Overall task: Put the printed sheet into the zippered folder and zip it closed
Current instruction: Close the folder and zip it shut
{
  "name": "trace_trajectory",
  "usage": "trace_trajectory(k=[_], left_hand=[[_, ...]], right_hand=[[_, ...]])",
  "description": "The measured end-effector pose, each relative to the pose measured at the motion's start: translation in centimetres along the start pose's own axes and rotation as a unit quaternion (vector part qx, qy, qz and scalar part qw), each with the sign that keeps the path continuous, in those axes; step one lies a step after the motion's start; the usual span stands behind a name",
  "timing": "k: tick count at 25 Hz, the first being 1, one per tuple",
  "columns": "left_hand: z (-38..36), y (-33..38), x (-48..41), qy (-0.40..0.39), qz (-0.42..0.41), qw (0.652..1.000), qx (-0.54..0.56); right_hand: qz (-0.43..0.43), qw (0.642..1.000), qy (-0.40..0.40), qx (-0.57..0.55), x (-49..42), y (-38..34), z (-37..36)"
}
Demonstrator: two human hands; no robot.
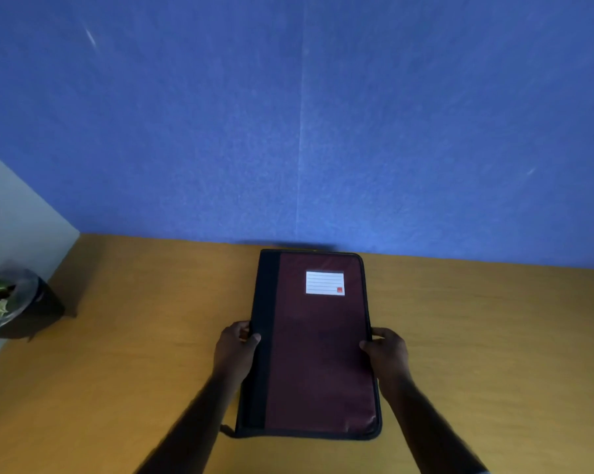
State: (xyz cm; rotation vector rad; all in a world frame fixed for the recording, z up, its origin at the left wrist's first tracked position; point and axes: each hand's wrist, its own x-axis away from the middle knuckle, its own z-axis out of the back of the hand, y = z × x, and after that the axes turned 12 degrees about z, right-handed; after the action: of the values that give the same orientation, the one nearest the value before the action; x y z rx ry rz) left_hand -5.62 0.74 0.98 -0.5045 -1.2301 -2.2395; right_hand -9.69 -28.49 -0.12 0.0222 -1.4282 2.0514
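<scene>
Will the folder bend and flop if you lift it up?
Probably not much. The folder lies flat with straight edges, so it looks fairly stiff. The left hand and right hand grip opposite sides, which should keep it level. Its cover looks smooth, perhaps slightly slippery.

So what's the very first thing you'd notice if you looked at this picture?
The big dark red folder with a black spine, lying flat in the middle of the wooden desk, a white lined label near its far end. The left hand and right hand grip its long sides. Behind it rises a huge blue wall, and a small potted plant sits far left.
</scene>
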Motion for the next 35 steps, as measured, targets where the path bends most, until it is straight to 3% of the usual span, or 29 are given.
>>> trace_trajectory(k=[23,35], left_hand=[[-1.2,1.3,-3.8,-0.025,-0.017,0.996,-0.081],[-1.9,1.0,-2.8,0.012,-0.023,0.990,-0.141]], right_hand=[[-0.022,0.998,0.022,0.053,-3.0,-0.3,-1.7],[0.017,0.994,-0.002,0.106,-2.4,-0.9,-1.7]])
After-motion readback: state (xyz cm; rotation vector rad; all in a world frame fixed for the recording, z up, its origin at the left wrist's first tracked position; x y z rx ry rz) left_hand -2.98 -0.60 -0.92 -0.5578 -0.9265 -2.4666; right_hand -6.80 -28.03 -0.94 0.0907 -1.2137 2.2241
